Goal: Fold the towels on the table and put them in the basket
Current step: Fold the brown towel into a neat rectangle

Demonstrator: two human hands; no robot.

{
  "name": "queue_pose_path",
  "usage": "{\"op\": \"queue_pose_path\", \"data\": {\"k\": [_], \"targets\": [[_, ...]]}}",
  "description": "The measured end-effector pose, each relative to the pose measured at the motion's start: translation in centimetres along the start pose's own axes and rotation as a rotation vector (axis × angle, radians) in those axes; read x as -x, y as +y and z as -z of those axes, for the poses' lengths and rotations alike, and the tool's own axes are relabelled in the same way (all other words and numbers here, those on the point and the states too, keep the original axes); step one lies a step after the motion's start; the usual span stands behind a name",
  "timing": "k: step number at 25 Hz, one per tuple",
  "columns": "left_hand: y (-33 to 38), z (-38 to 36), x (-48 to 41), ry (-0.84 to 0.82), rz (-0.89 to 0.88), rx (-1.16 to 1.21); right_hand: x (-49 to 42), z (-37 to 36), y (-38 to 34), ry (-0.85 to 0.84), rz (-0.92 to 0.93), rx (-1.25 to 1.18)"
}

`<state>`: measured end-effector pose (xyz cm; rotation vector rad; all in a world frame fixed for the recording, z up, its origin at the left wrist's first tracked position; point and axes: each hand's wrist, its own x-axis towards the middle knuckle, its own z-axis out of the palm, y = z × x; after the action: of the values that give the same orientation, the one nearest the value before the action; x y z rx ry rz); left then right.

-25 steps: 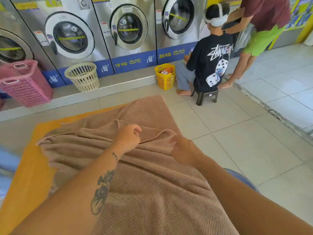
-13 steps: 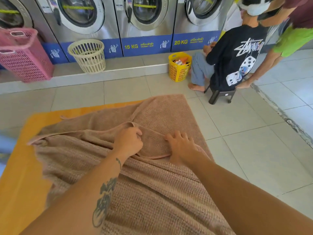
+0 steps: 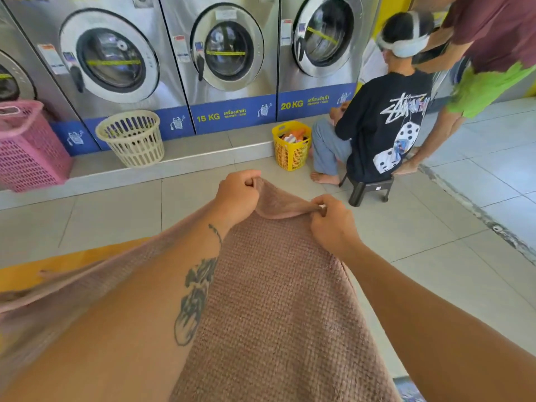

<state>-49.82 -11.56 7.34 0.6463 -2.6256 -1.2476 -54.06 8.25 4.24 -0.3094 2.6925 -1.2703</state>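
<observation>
Head view: the left grip (image 3: 239, 192) is curled round the far edge of the brown towel (image 3: 275, 300). The right grip (image 3: 333, 224) pinches the same edge close beside it. The edge sags between them. The rest of the towel slopes back toward the camera, its left part over the orange surface (image 3: 58, 265).

A row of steel front-loading washing machines (image 3: 226, 53) lines the far wall, with blue bands (image 3: 232, 114) across their bases marked 15 KG and 20 KG. They stand on a raised grey step (image 3: 203, 146). The floor (image 3: 449, 216) is pale square tile, brighter at the right. A person in a black shirt (image 3: 385, 126) sits on a small dark stool (image 3: 365, 190), and a standing person (image 3: 493, 39) bends over them.
</observation>
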Motion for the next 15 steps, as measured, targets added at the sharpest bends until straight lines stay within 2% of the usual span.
{"op": "queue_pose_path", "data": {"k": [4,8,10,11,13,15], "targets": [[0.4,-4.0,-2.9,-0.121,-0.050,-0.108,-2.7,0.4,3.9,-0.005,-0.116,-0.035],[1.3,-6.1,-5.5,-0.089,-0.041,0.013,-4.6,0.6,5.9,0.118,-0.150,-0.171],[1.8,-7.4,-5.9,-0.156,-0.035,0.010,-5.3,0.5,7.2,0.153,-0.204,-0.179],[1.8,-8.2,-5.8,-0.247,-0.035,0.005,-5.3,0.4,8.1,0.115,-0.251,-0.138],[0.7,-10.1,-4.9,-0.416,-0.025,0.014,-4.3,-0.2,10.3,-0.069,-0.362,0.035],[-1.0,-11.2,-3.6,-0.387,-0.049,-0.013,-3.1,-1.0,11.8,-0.203,-0.409,0.115]]}}
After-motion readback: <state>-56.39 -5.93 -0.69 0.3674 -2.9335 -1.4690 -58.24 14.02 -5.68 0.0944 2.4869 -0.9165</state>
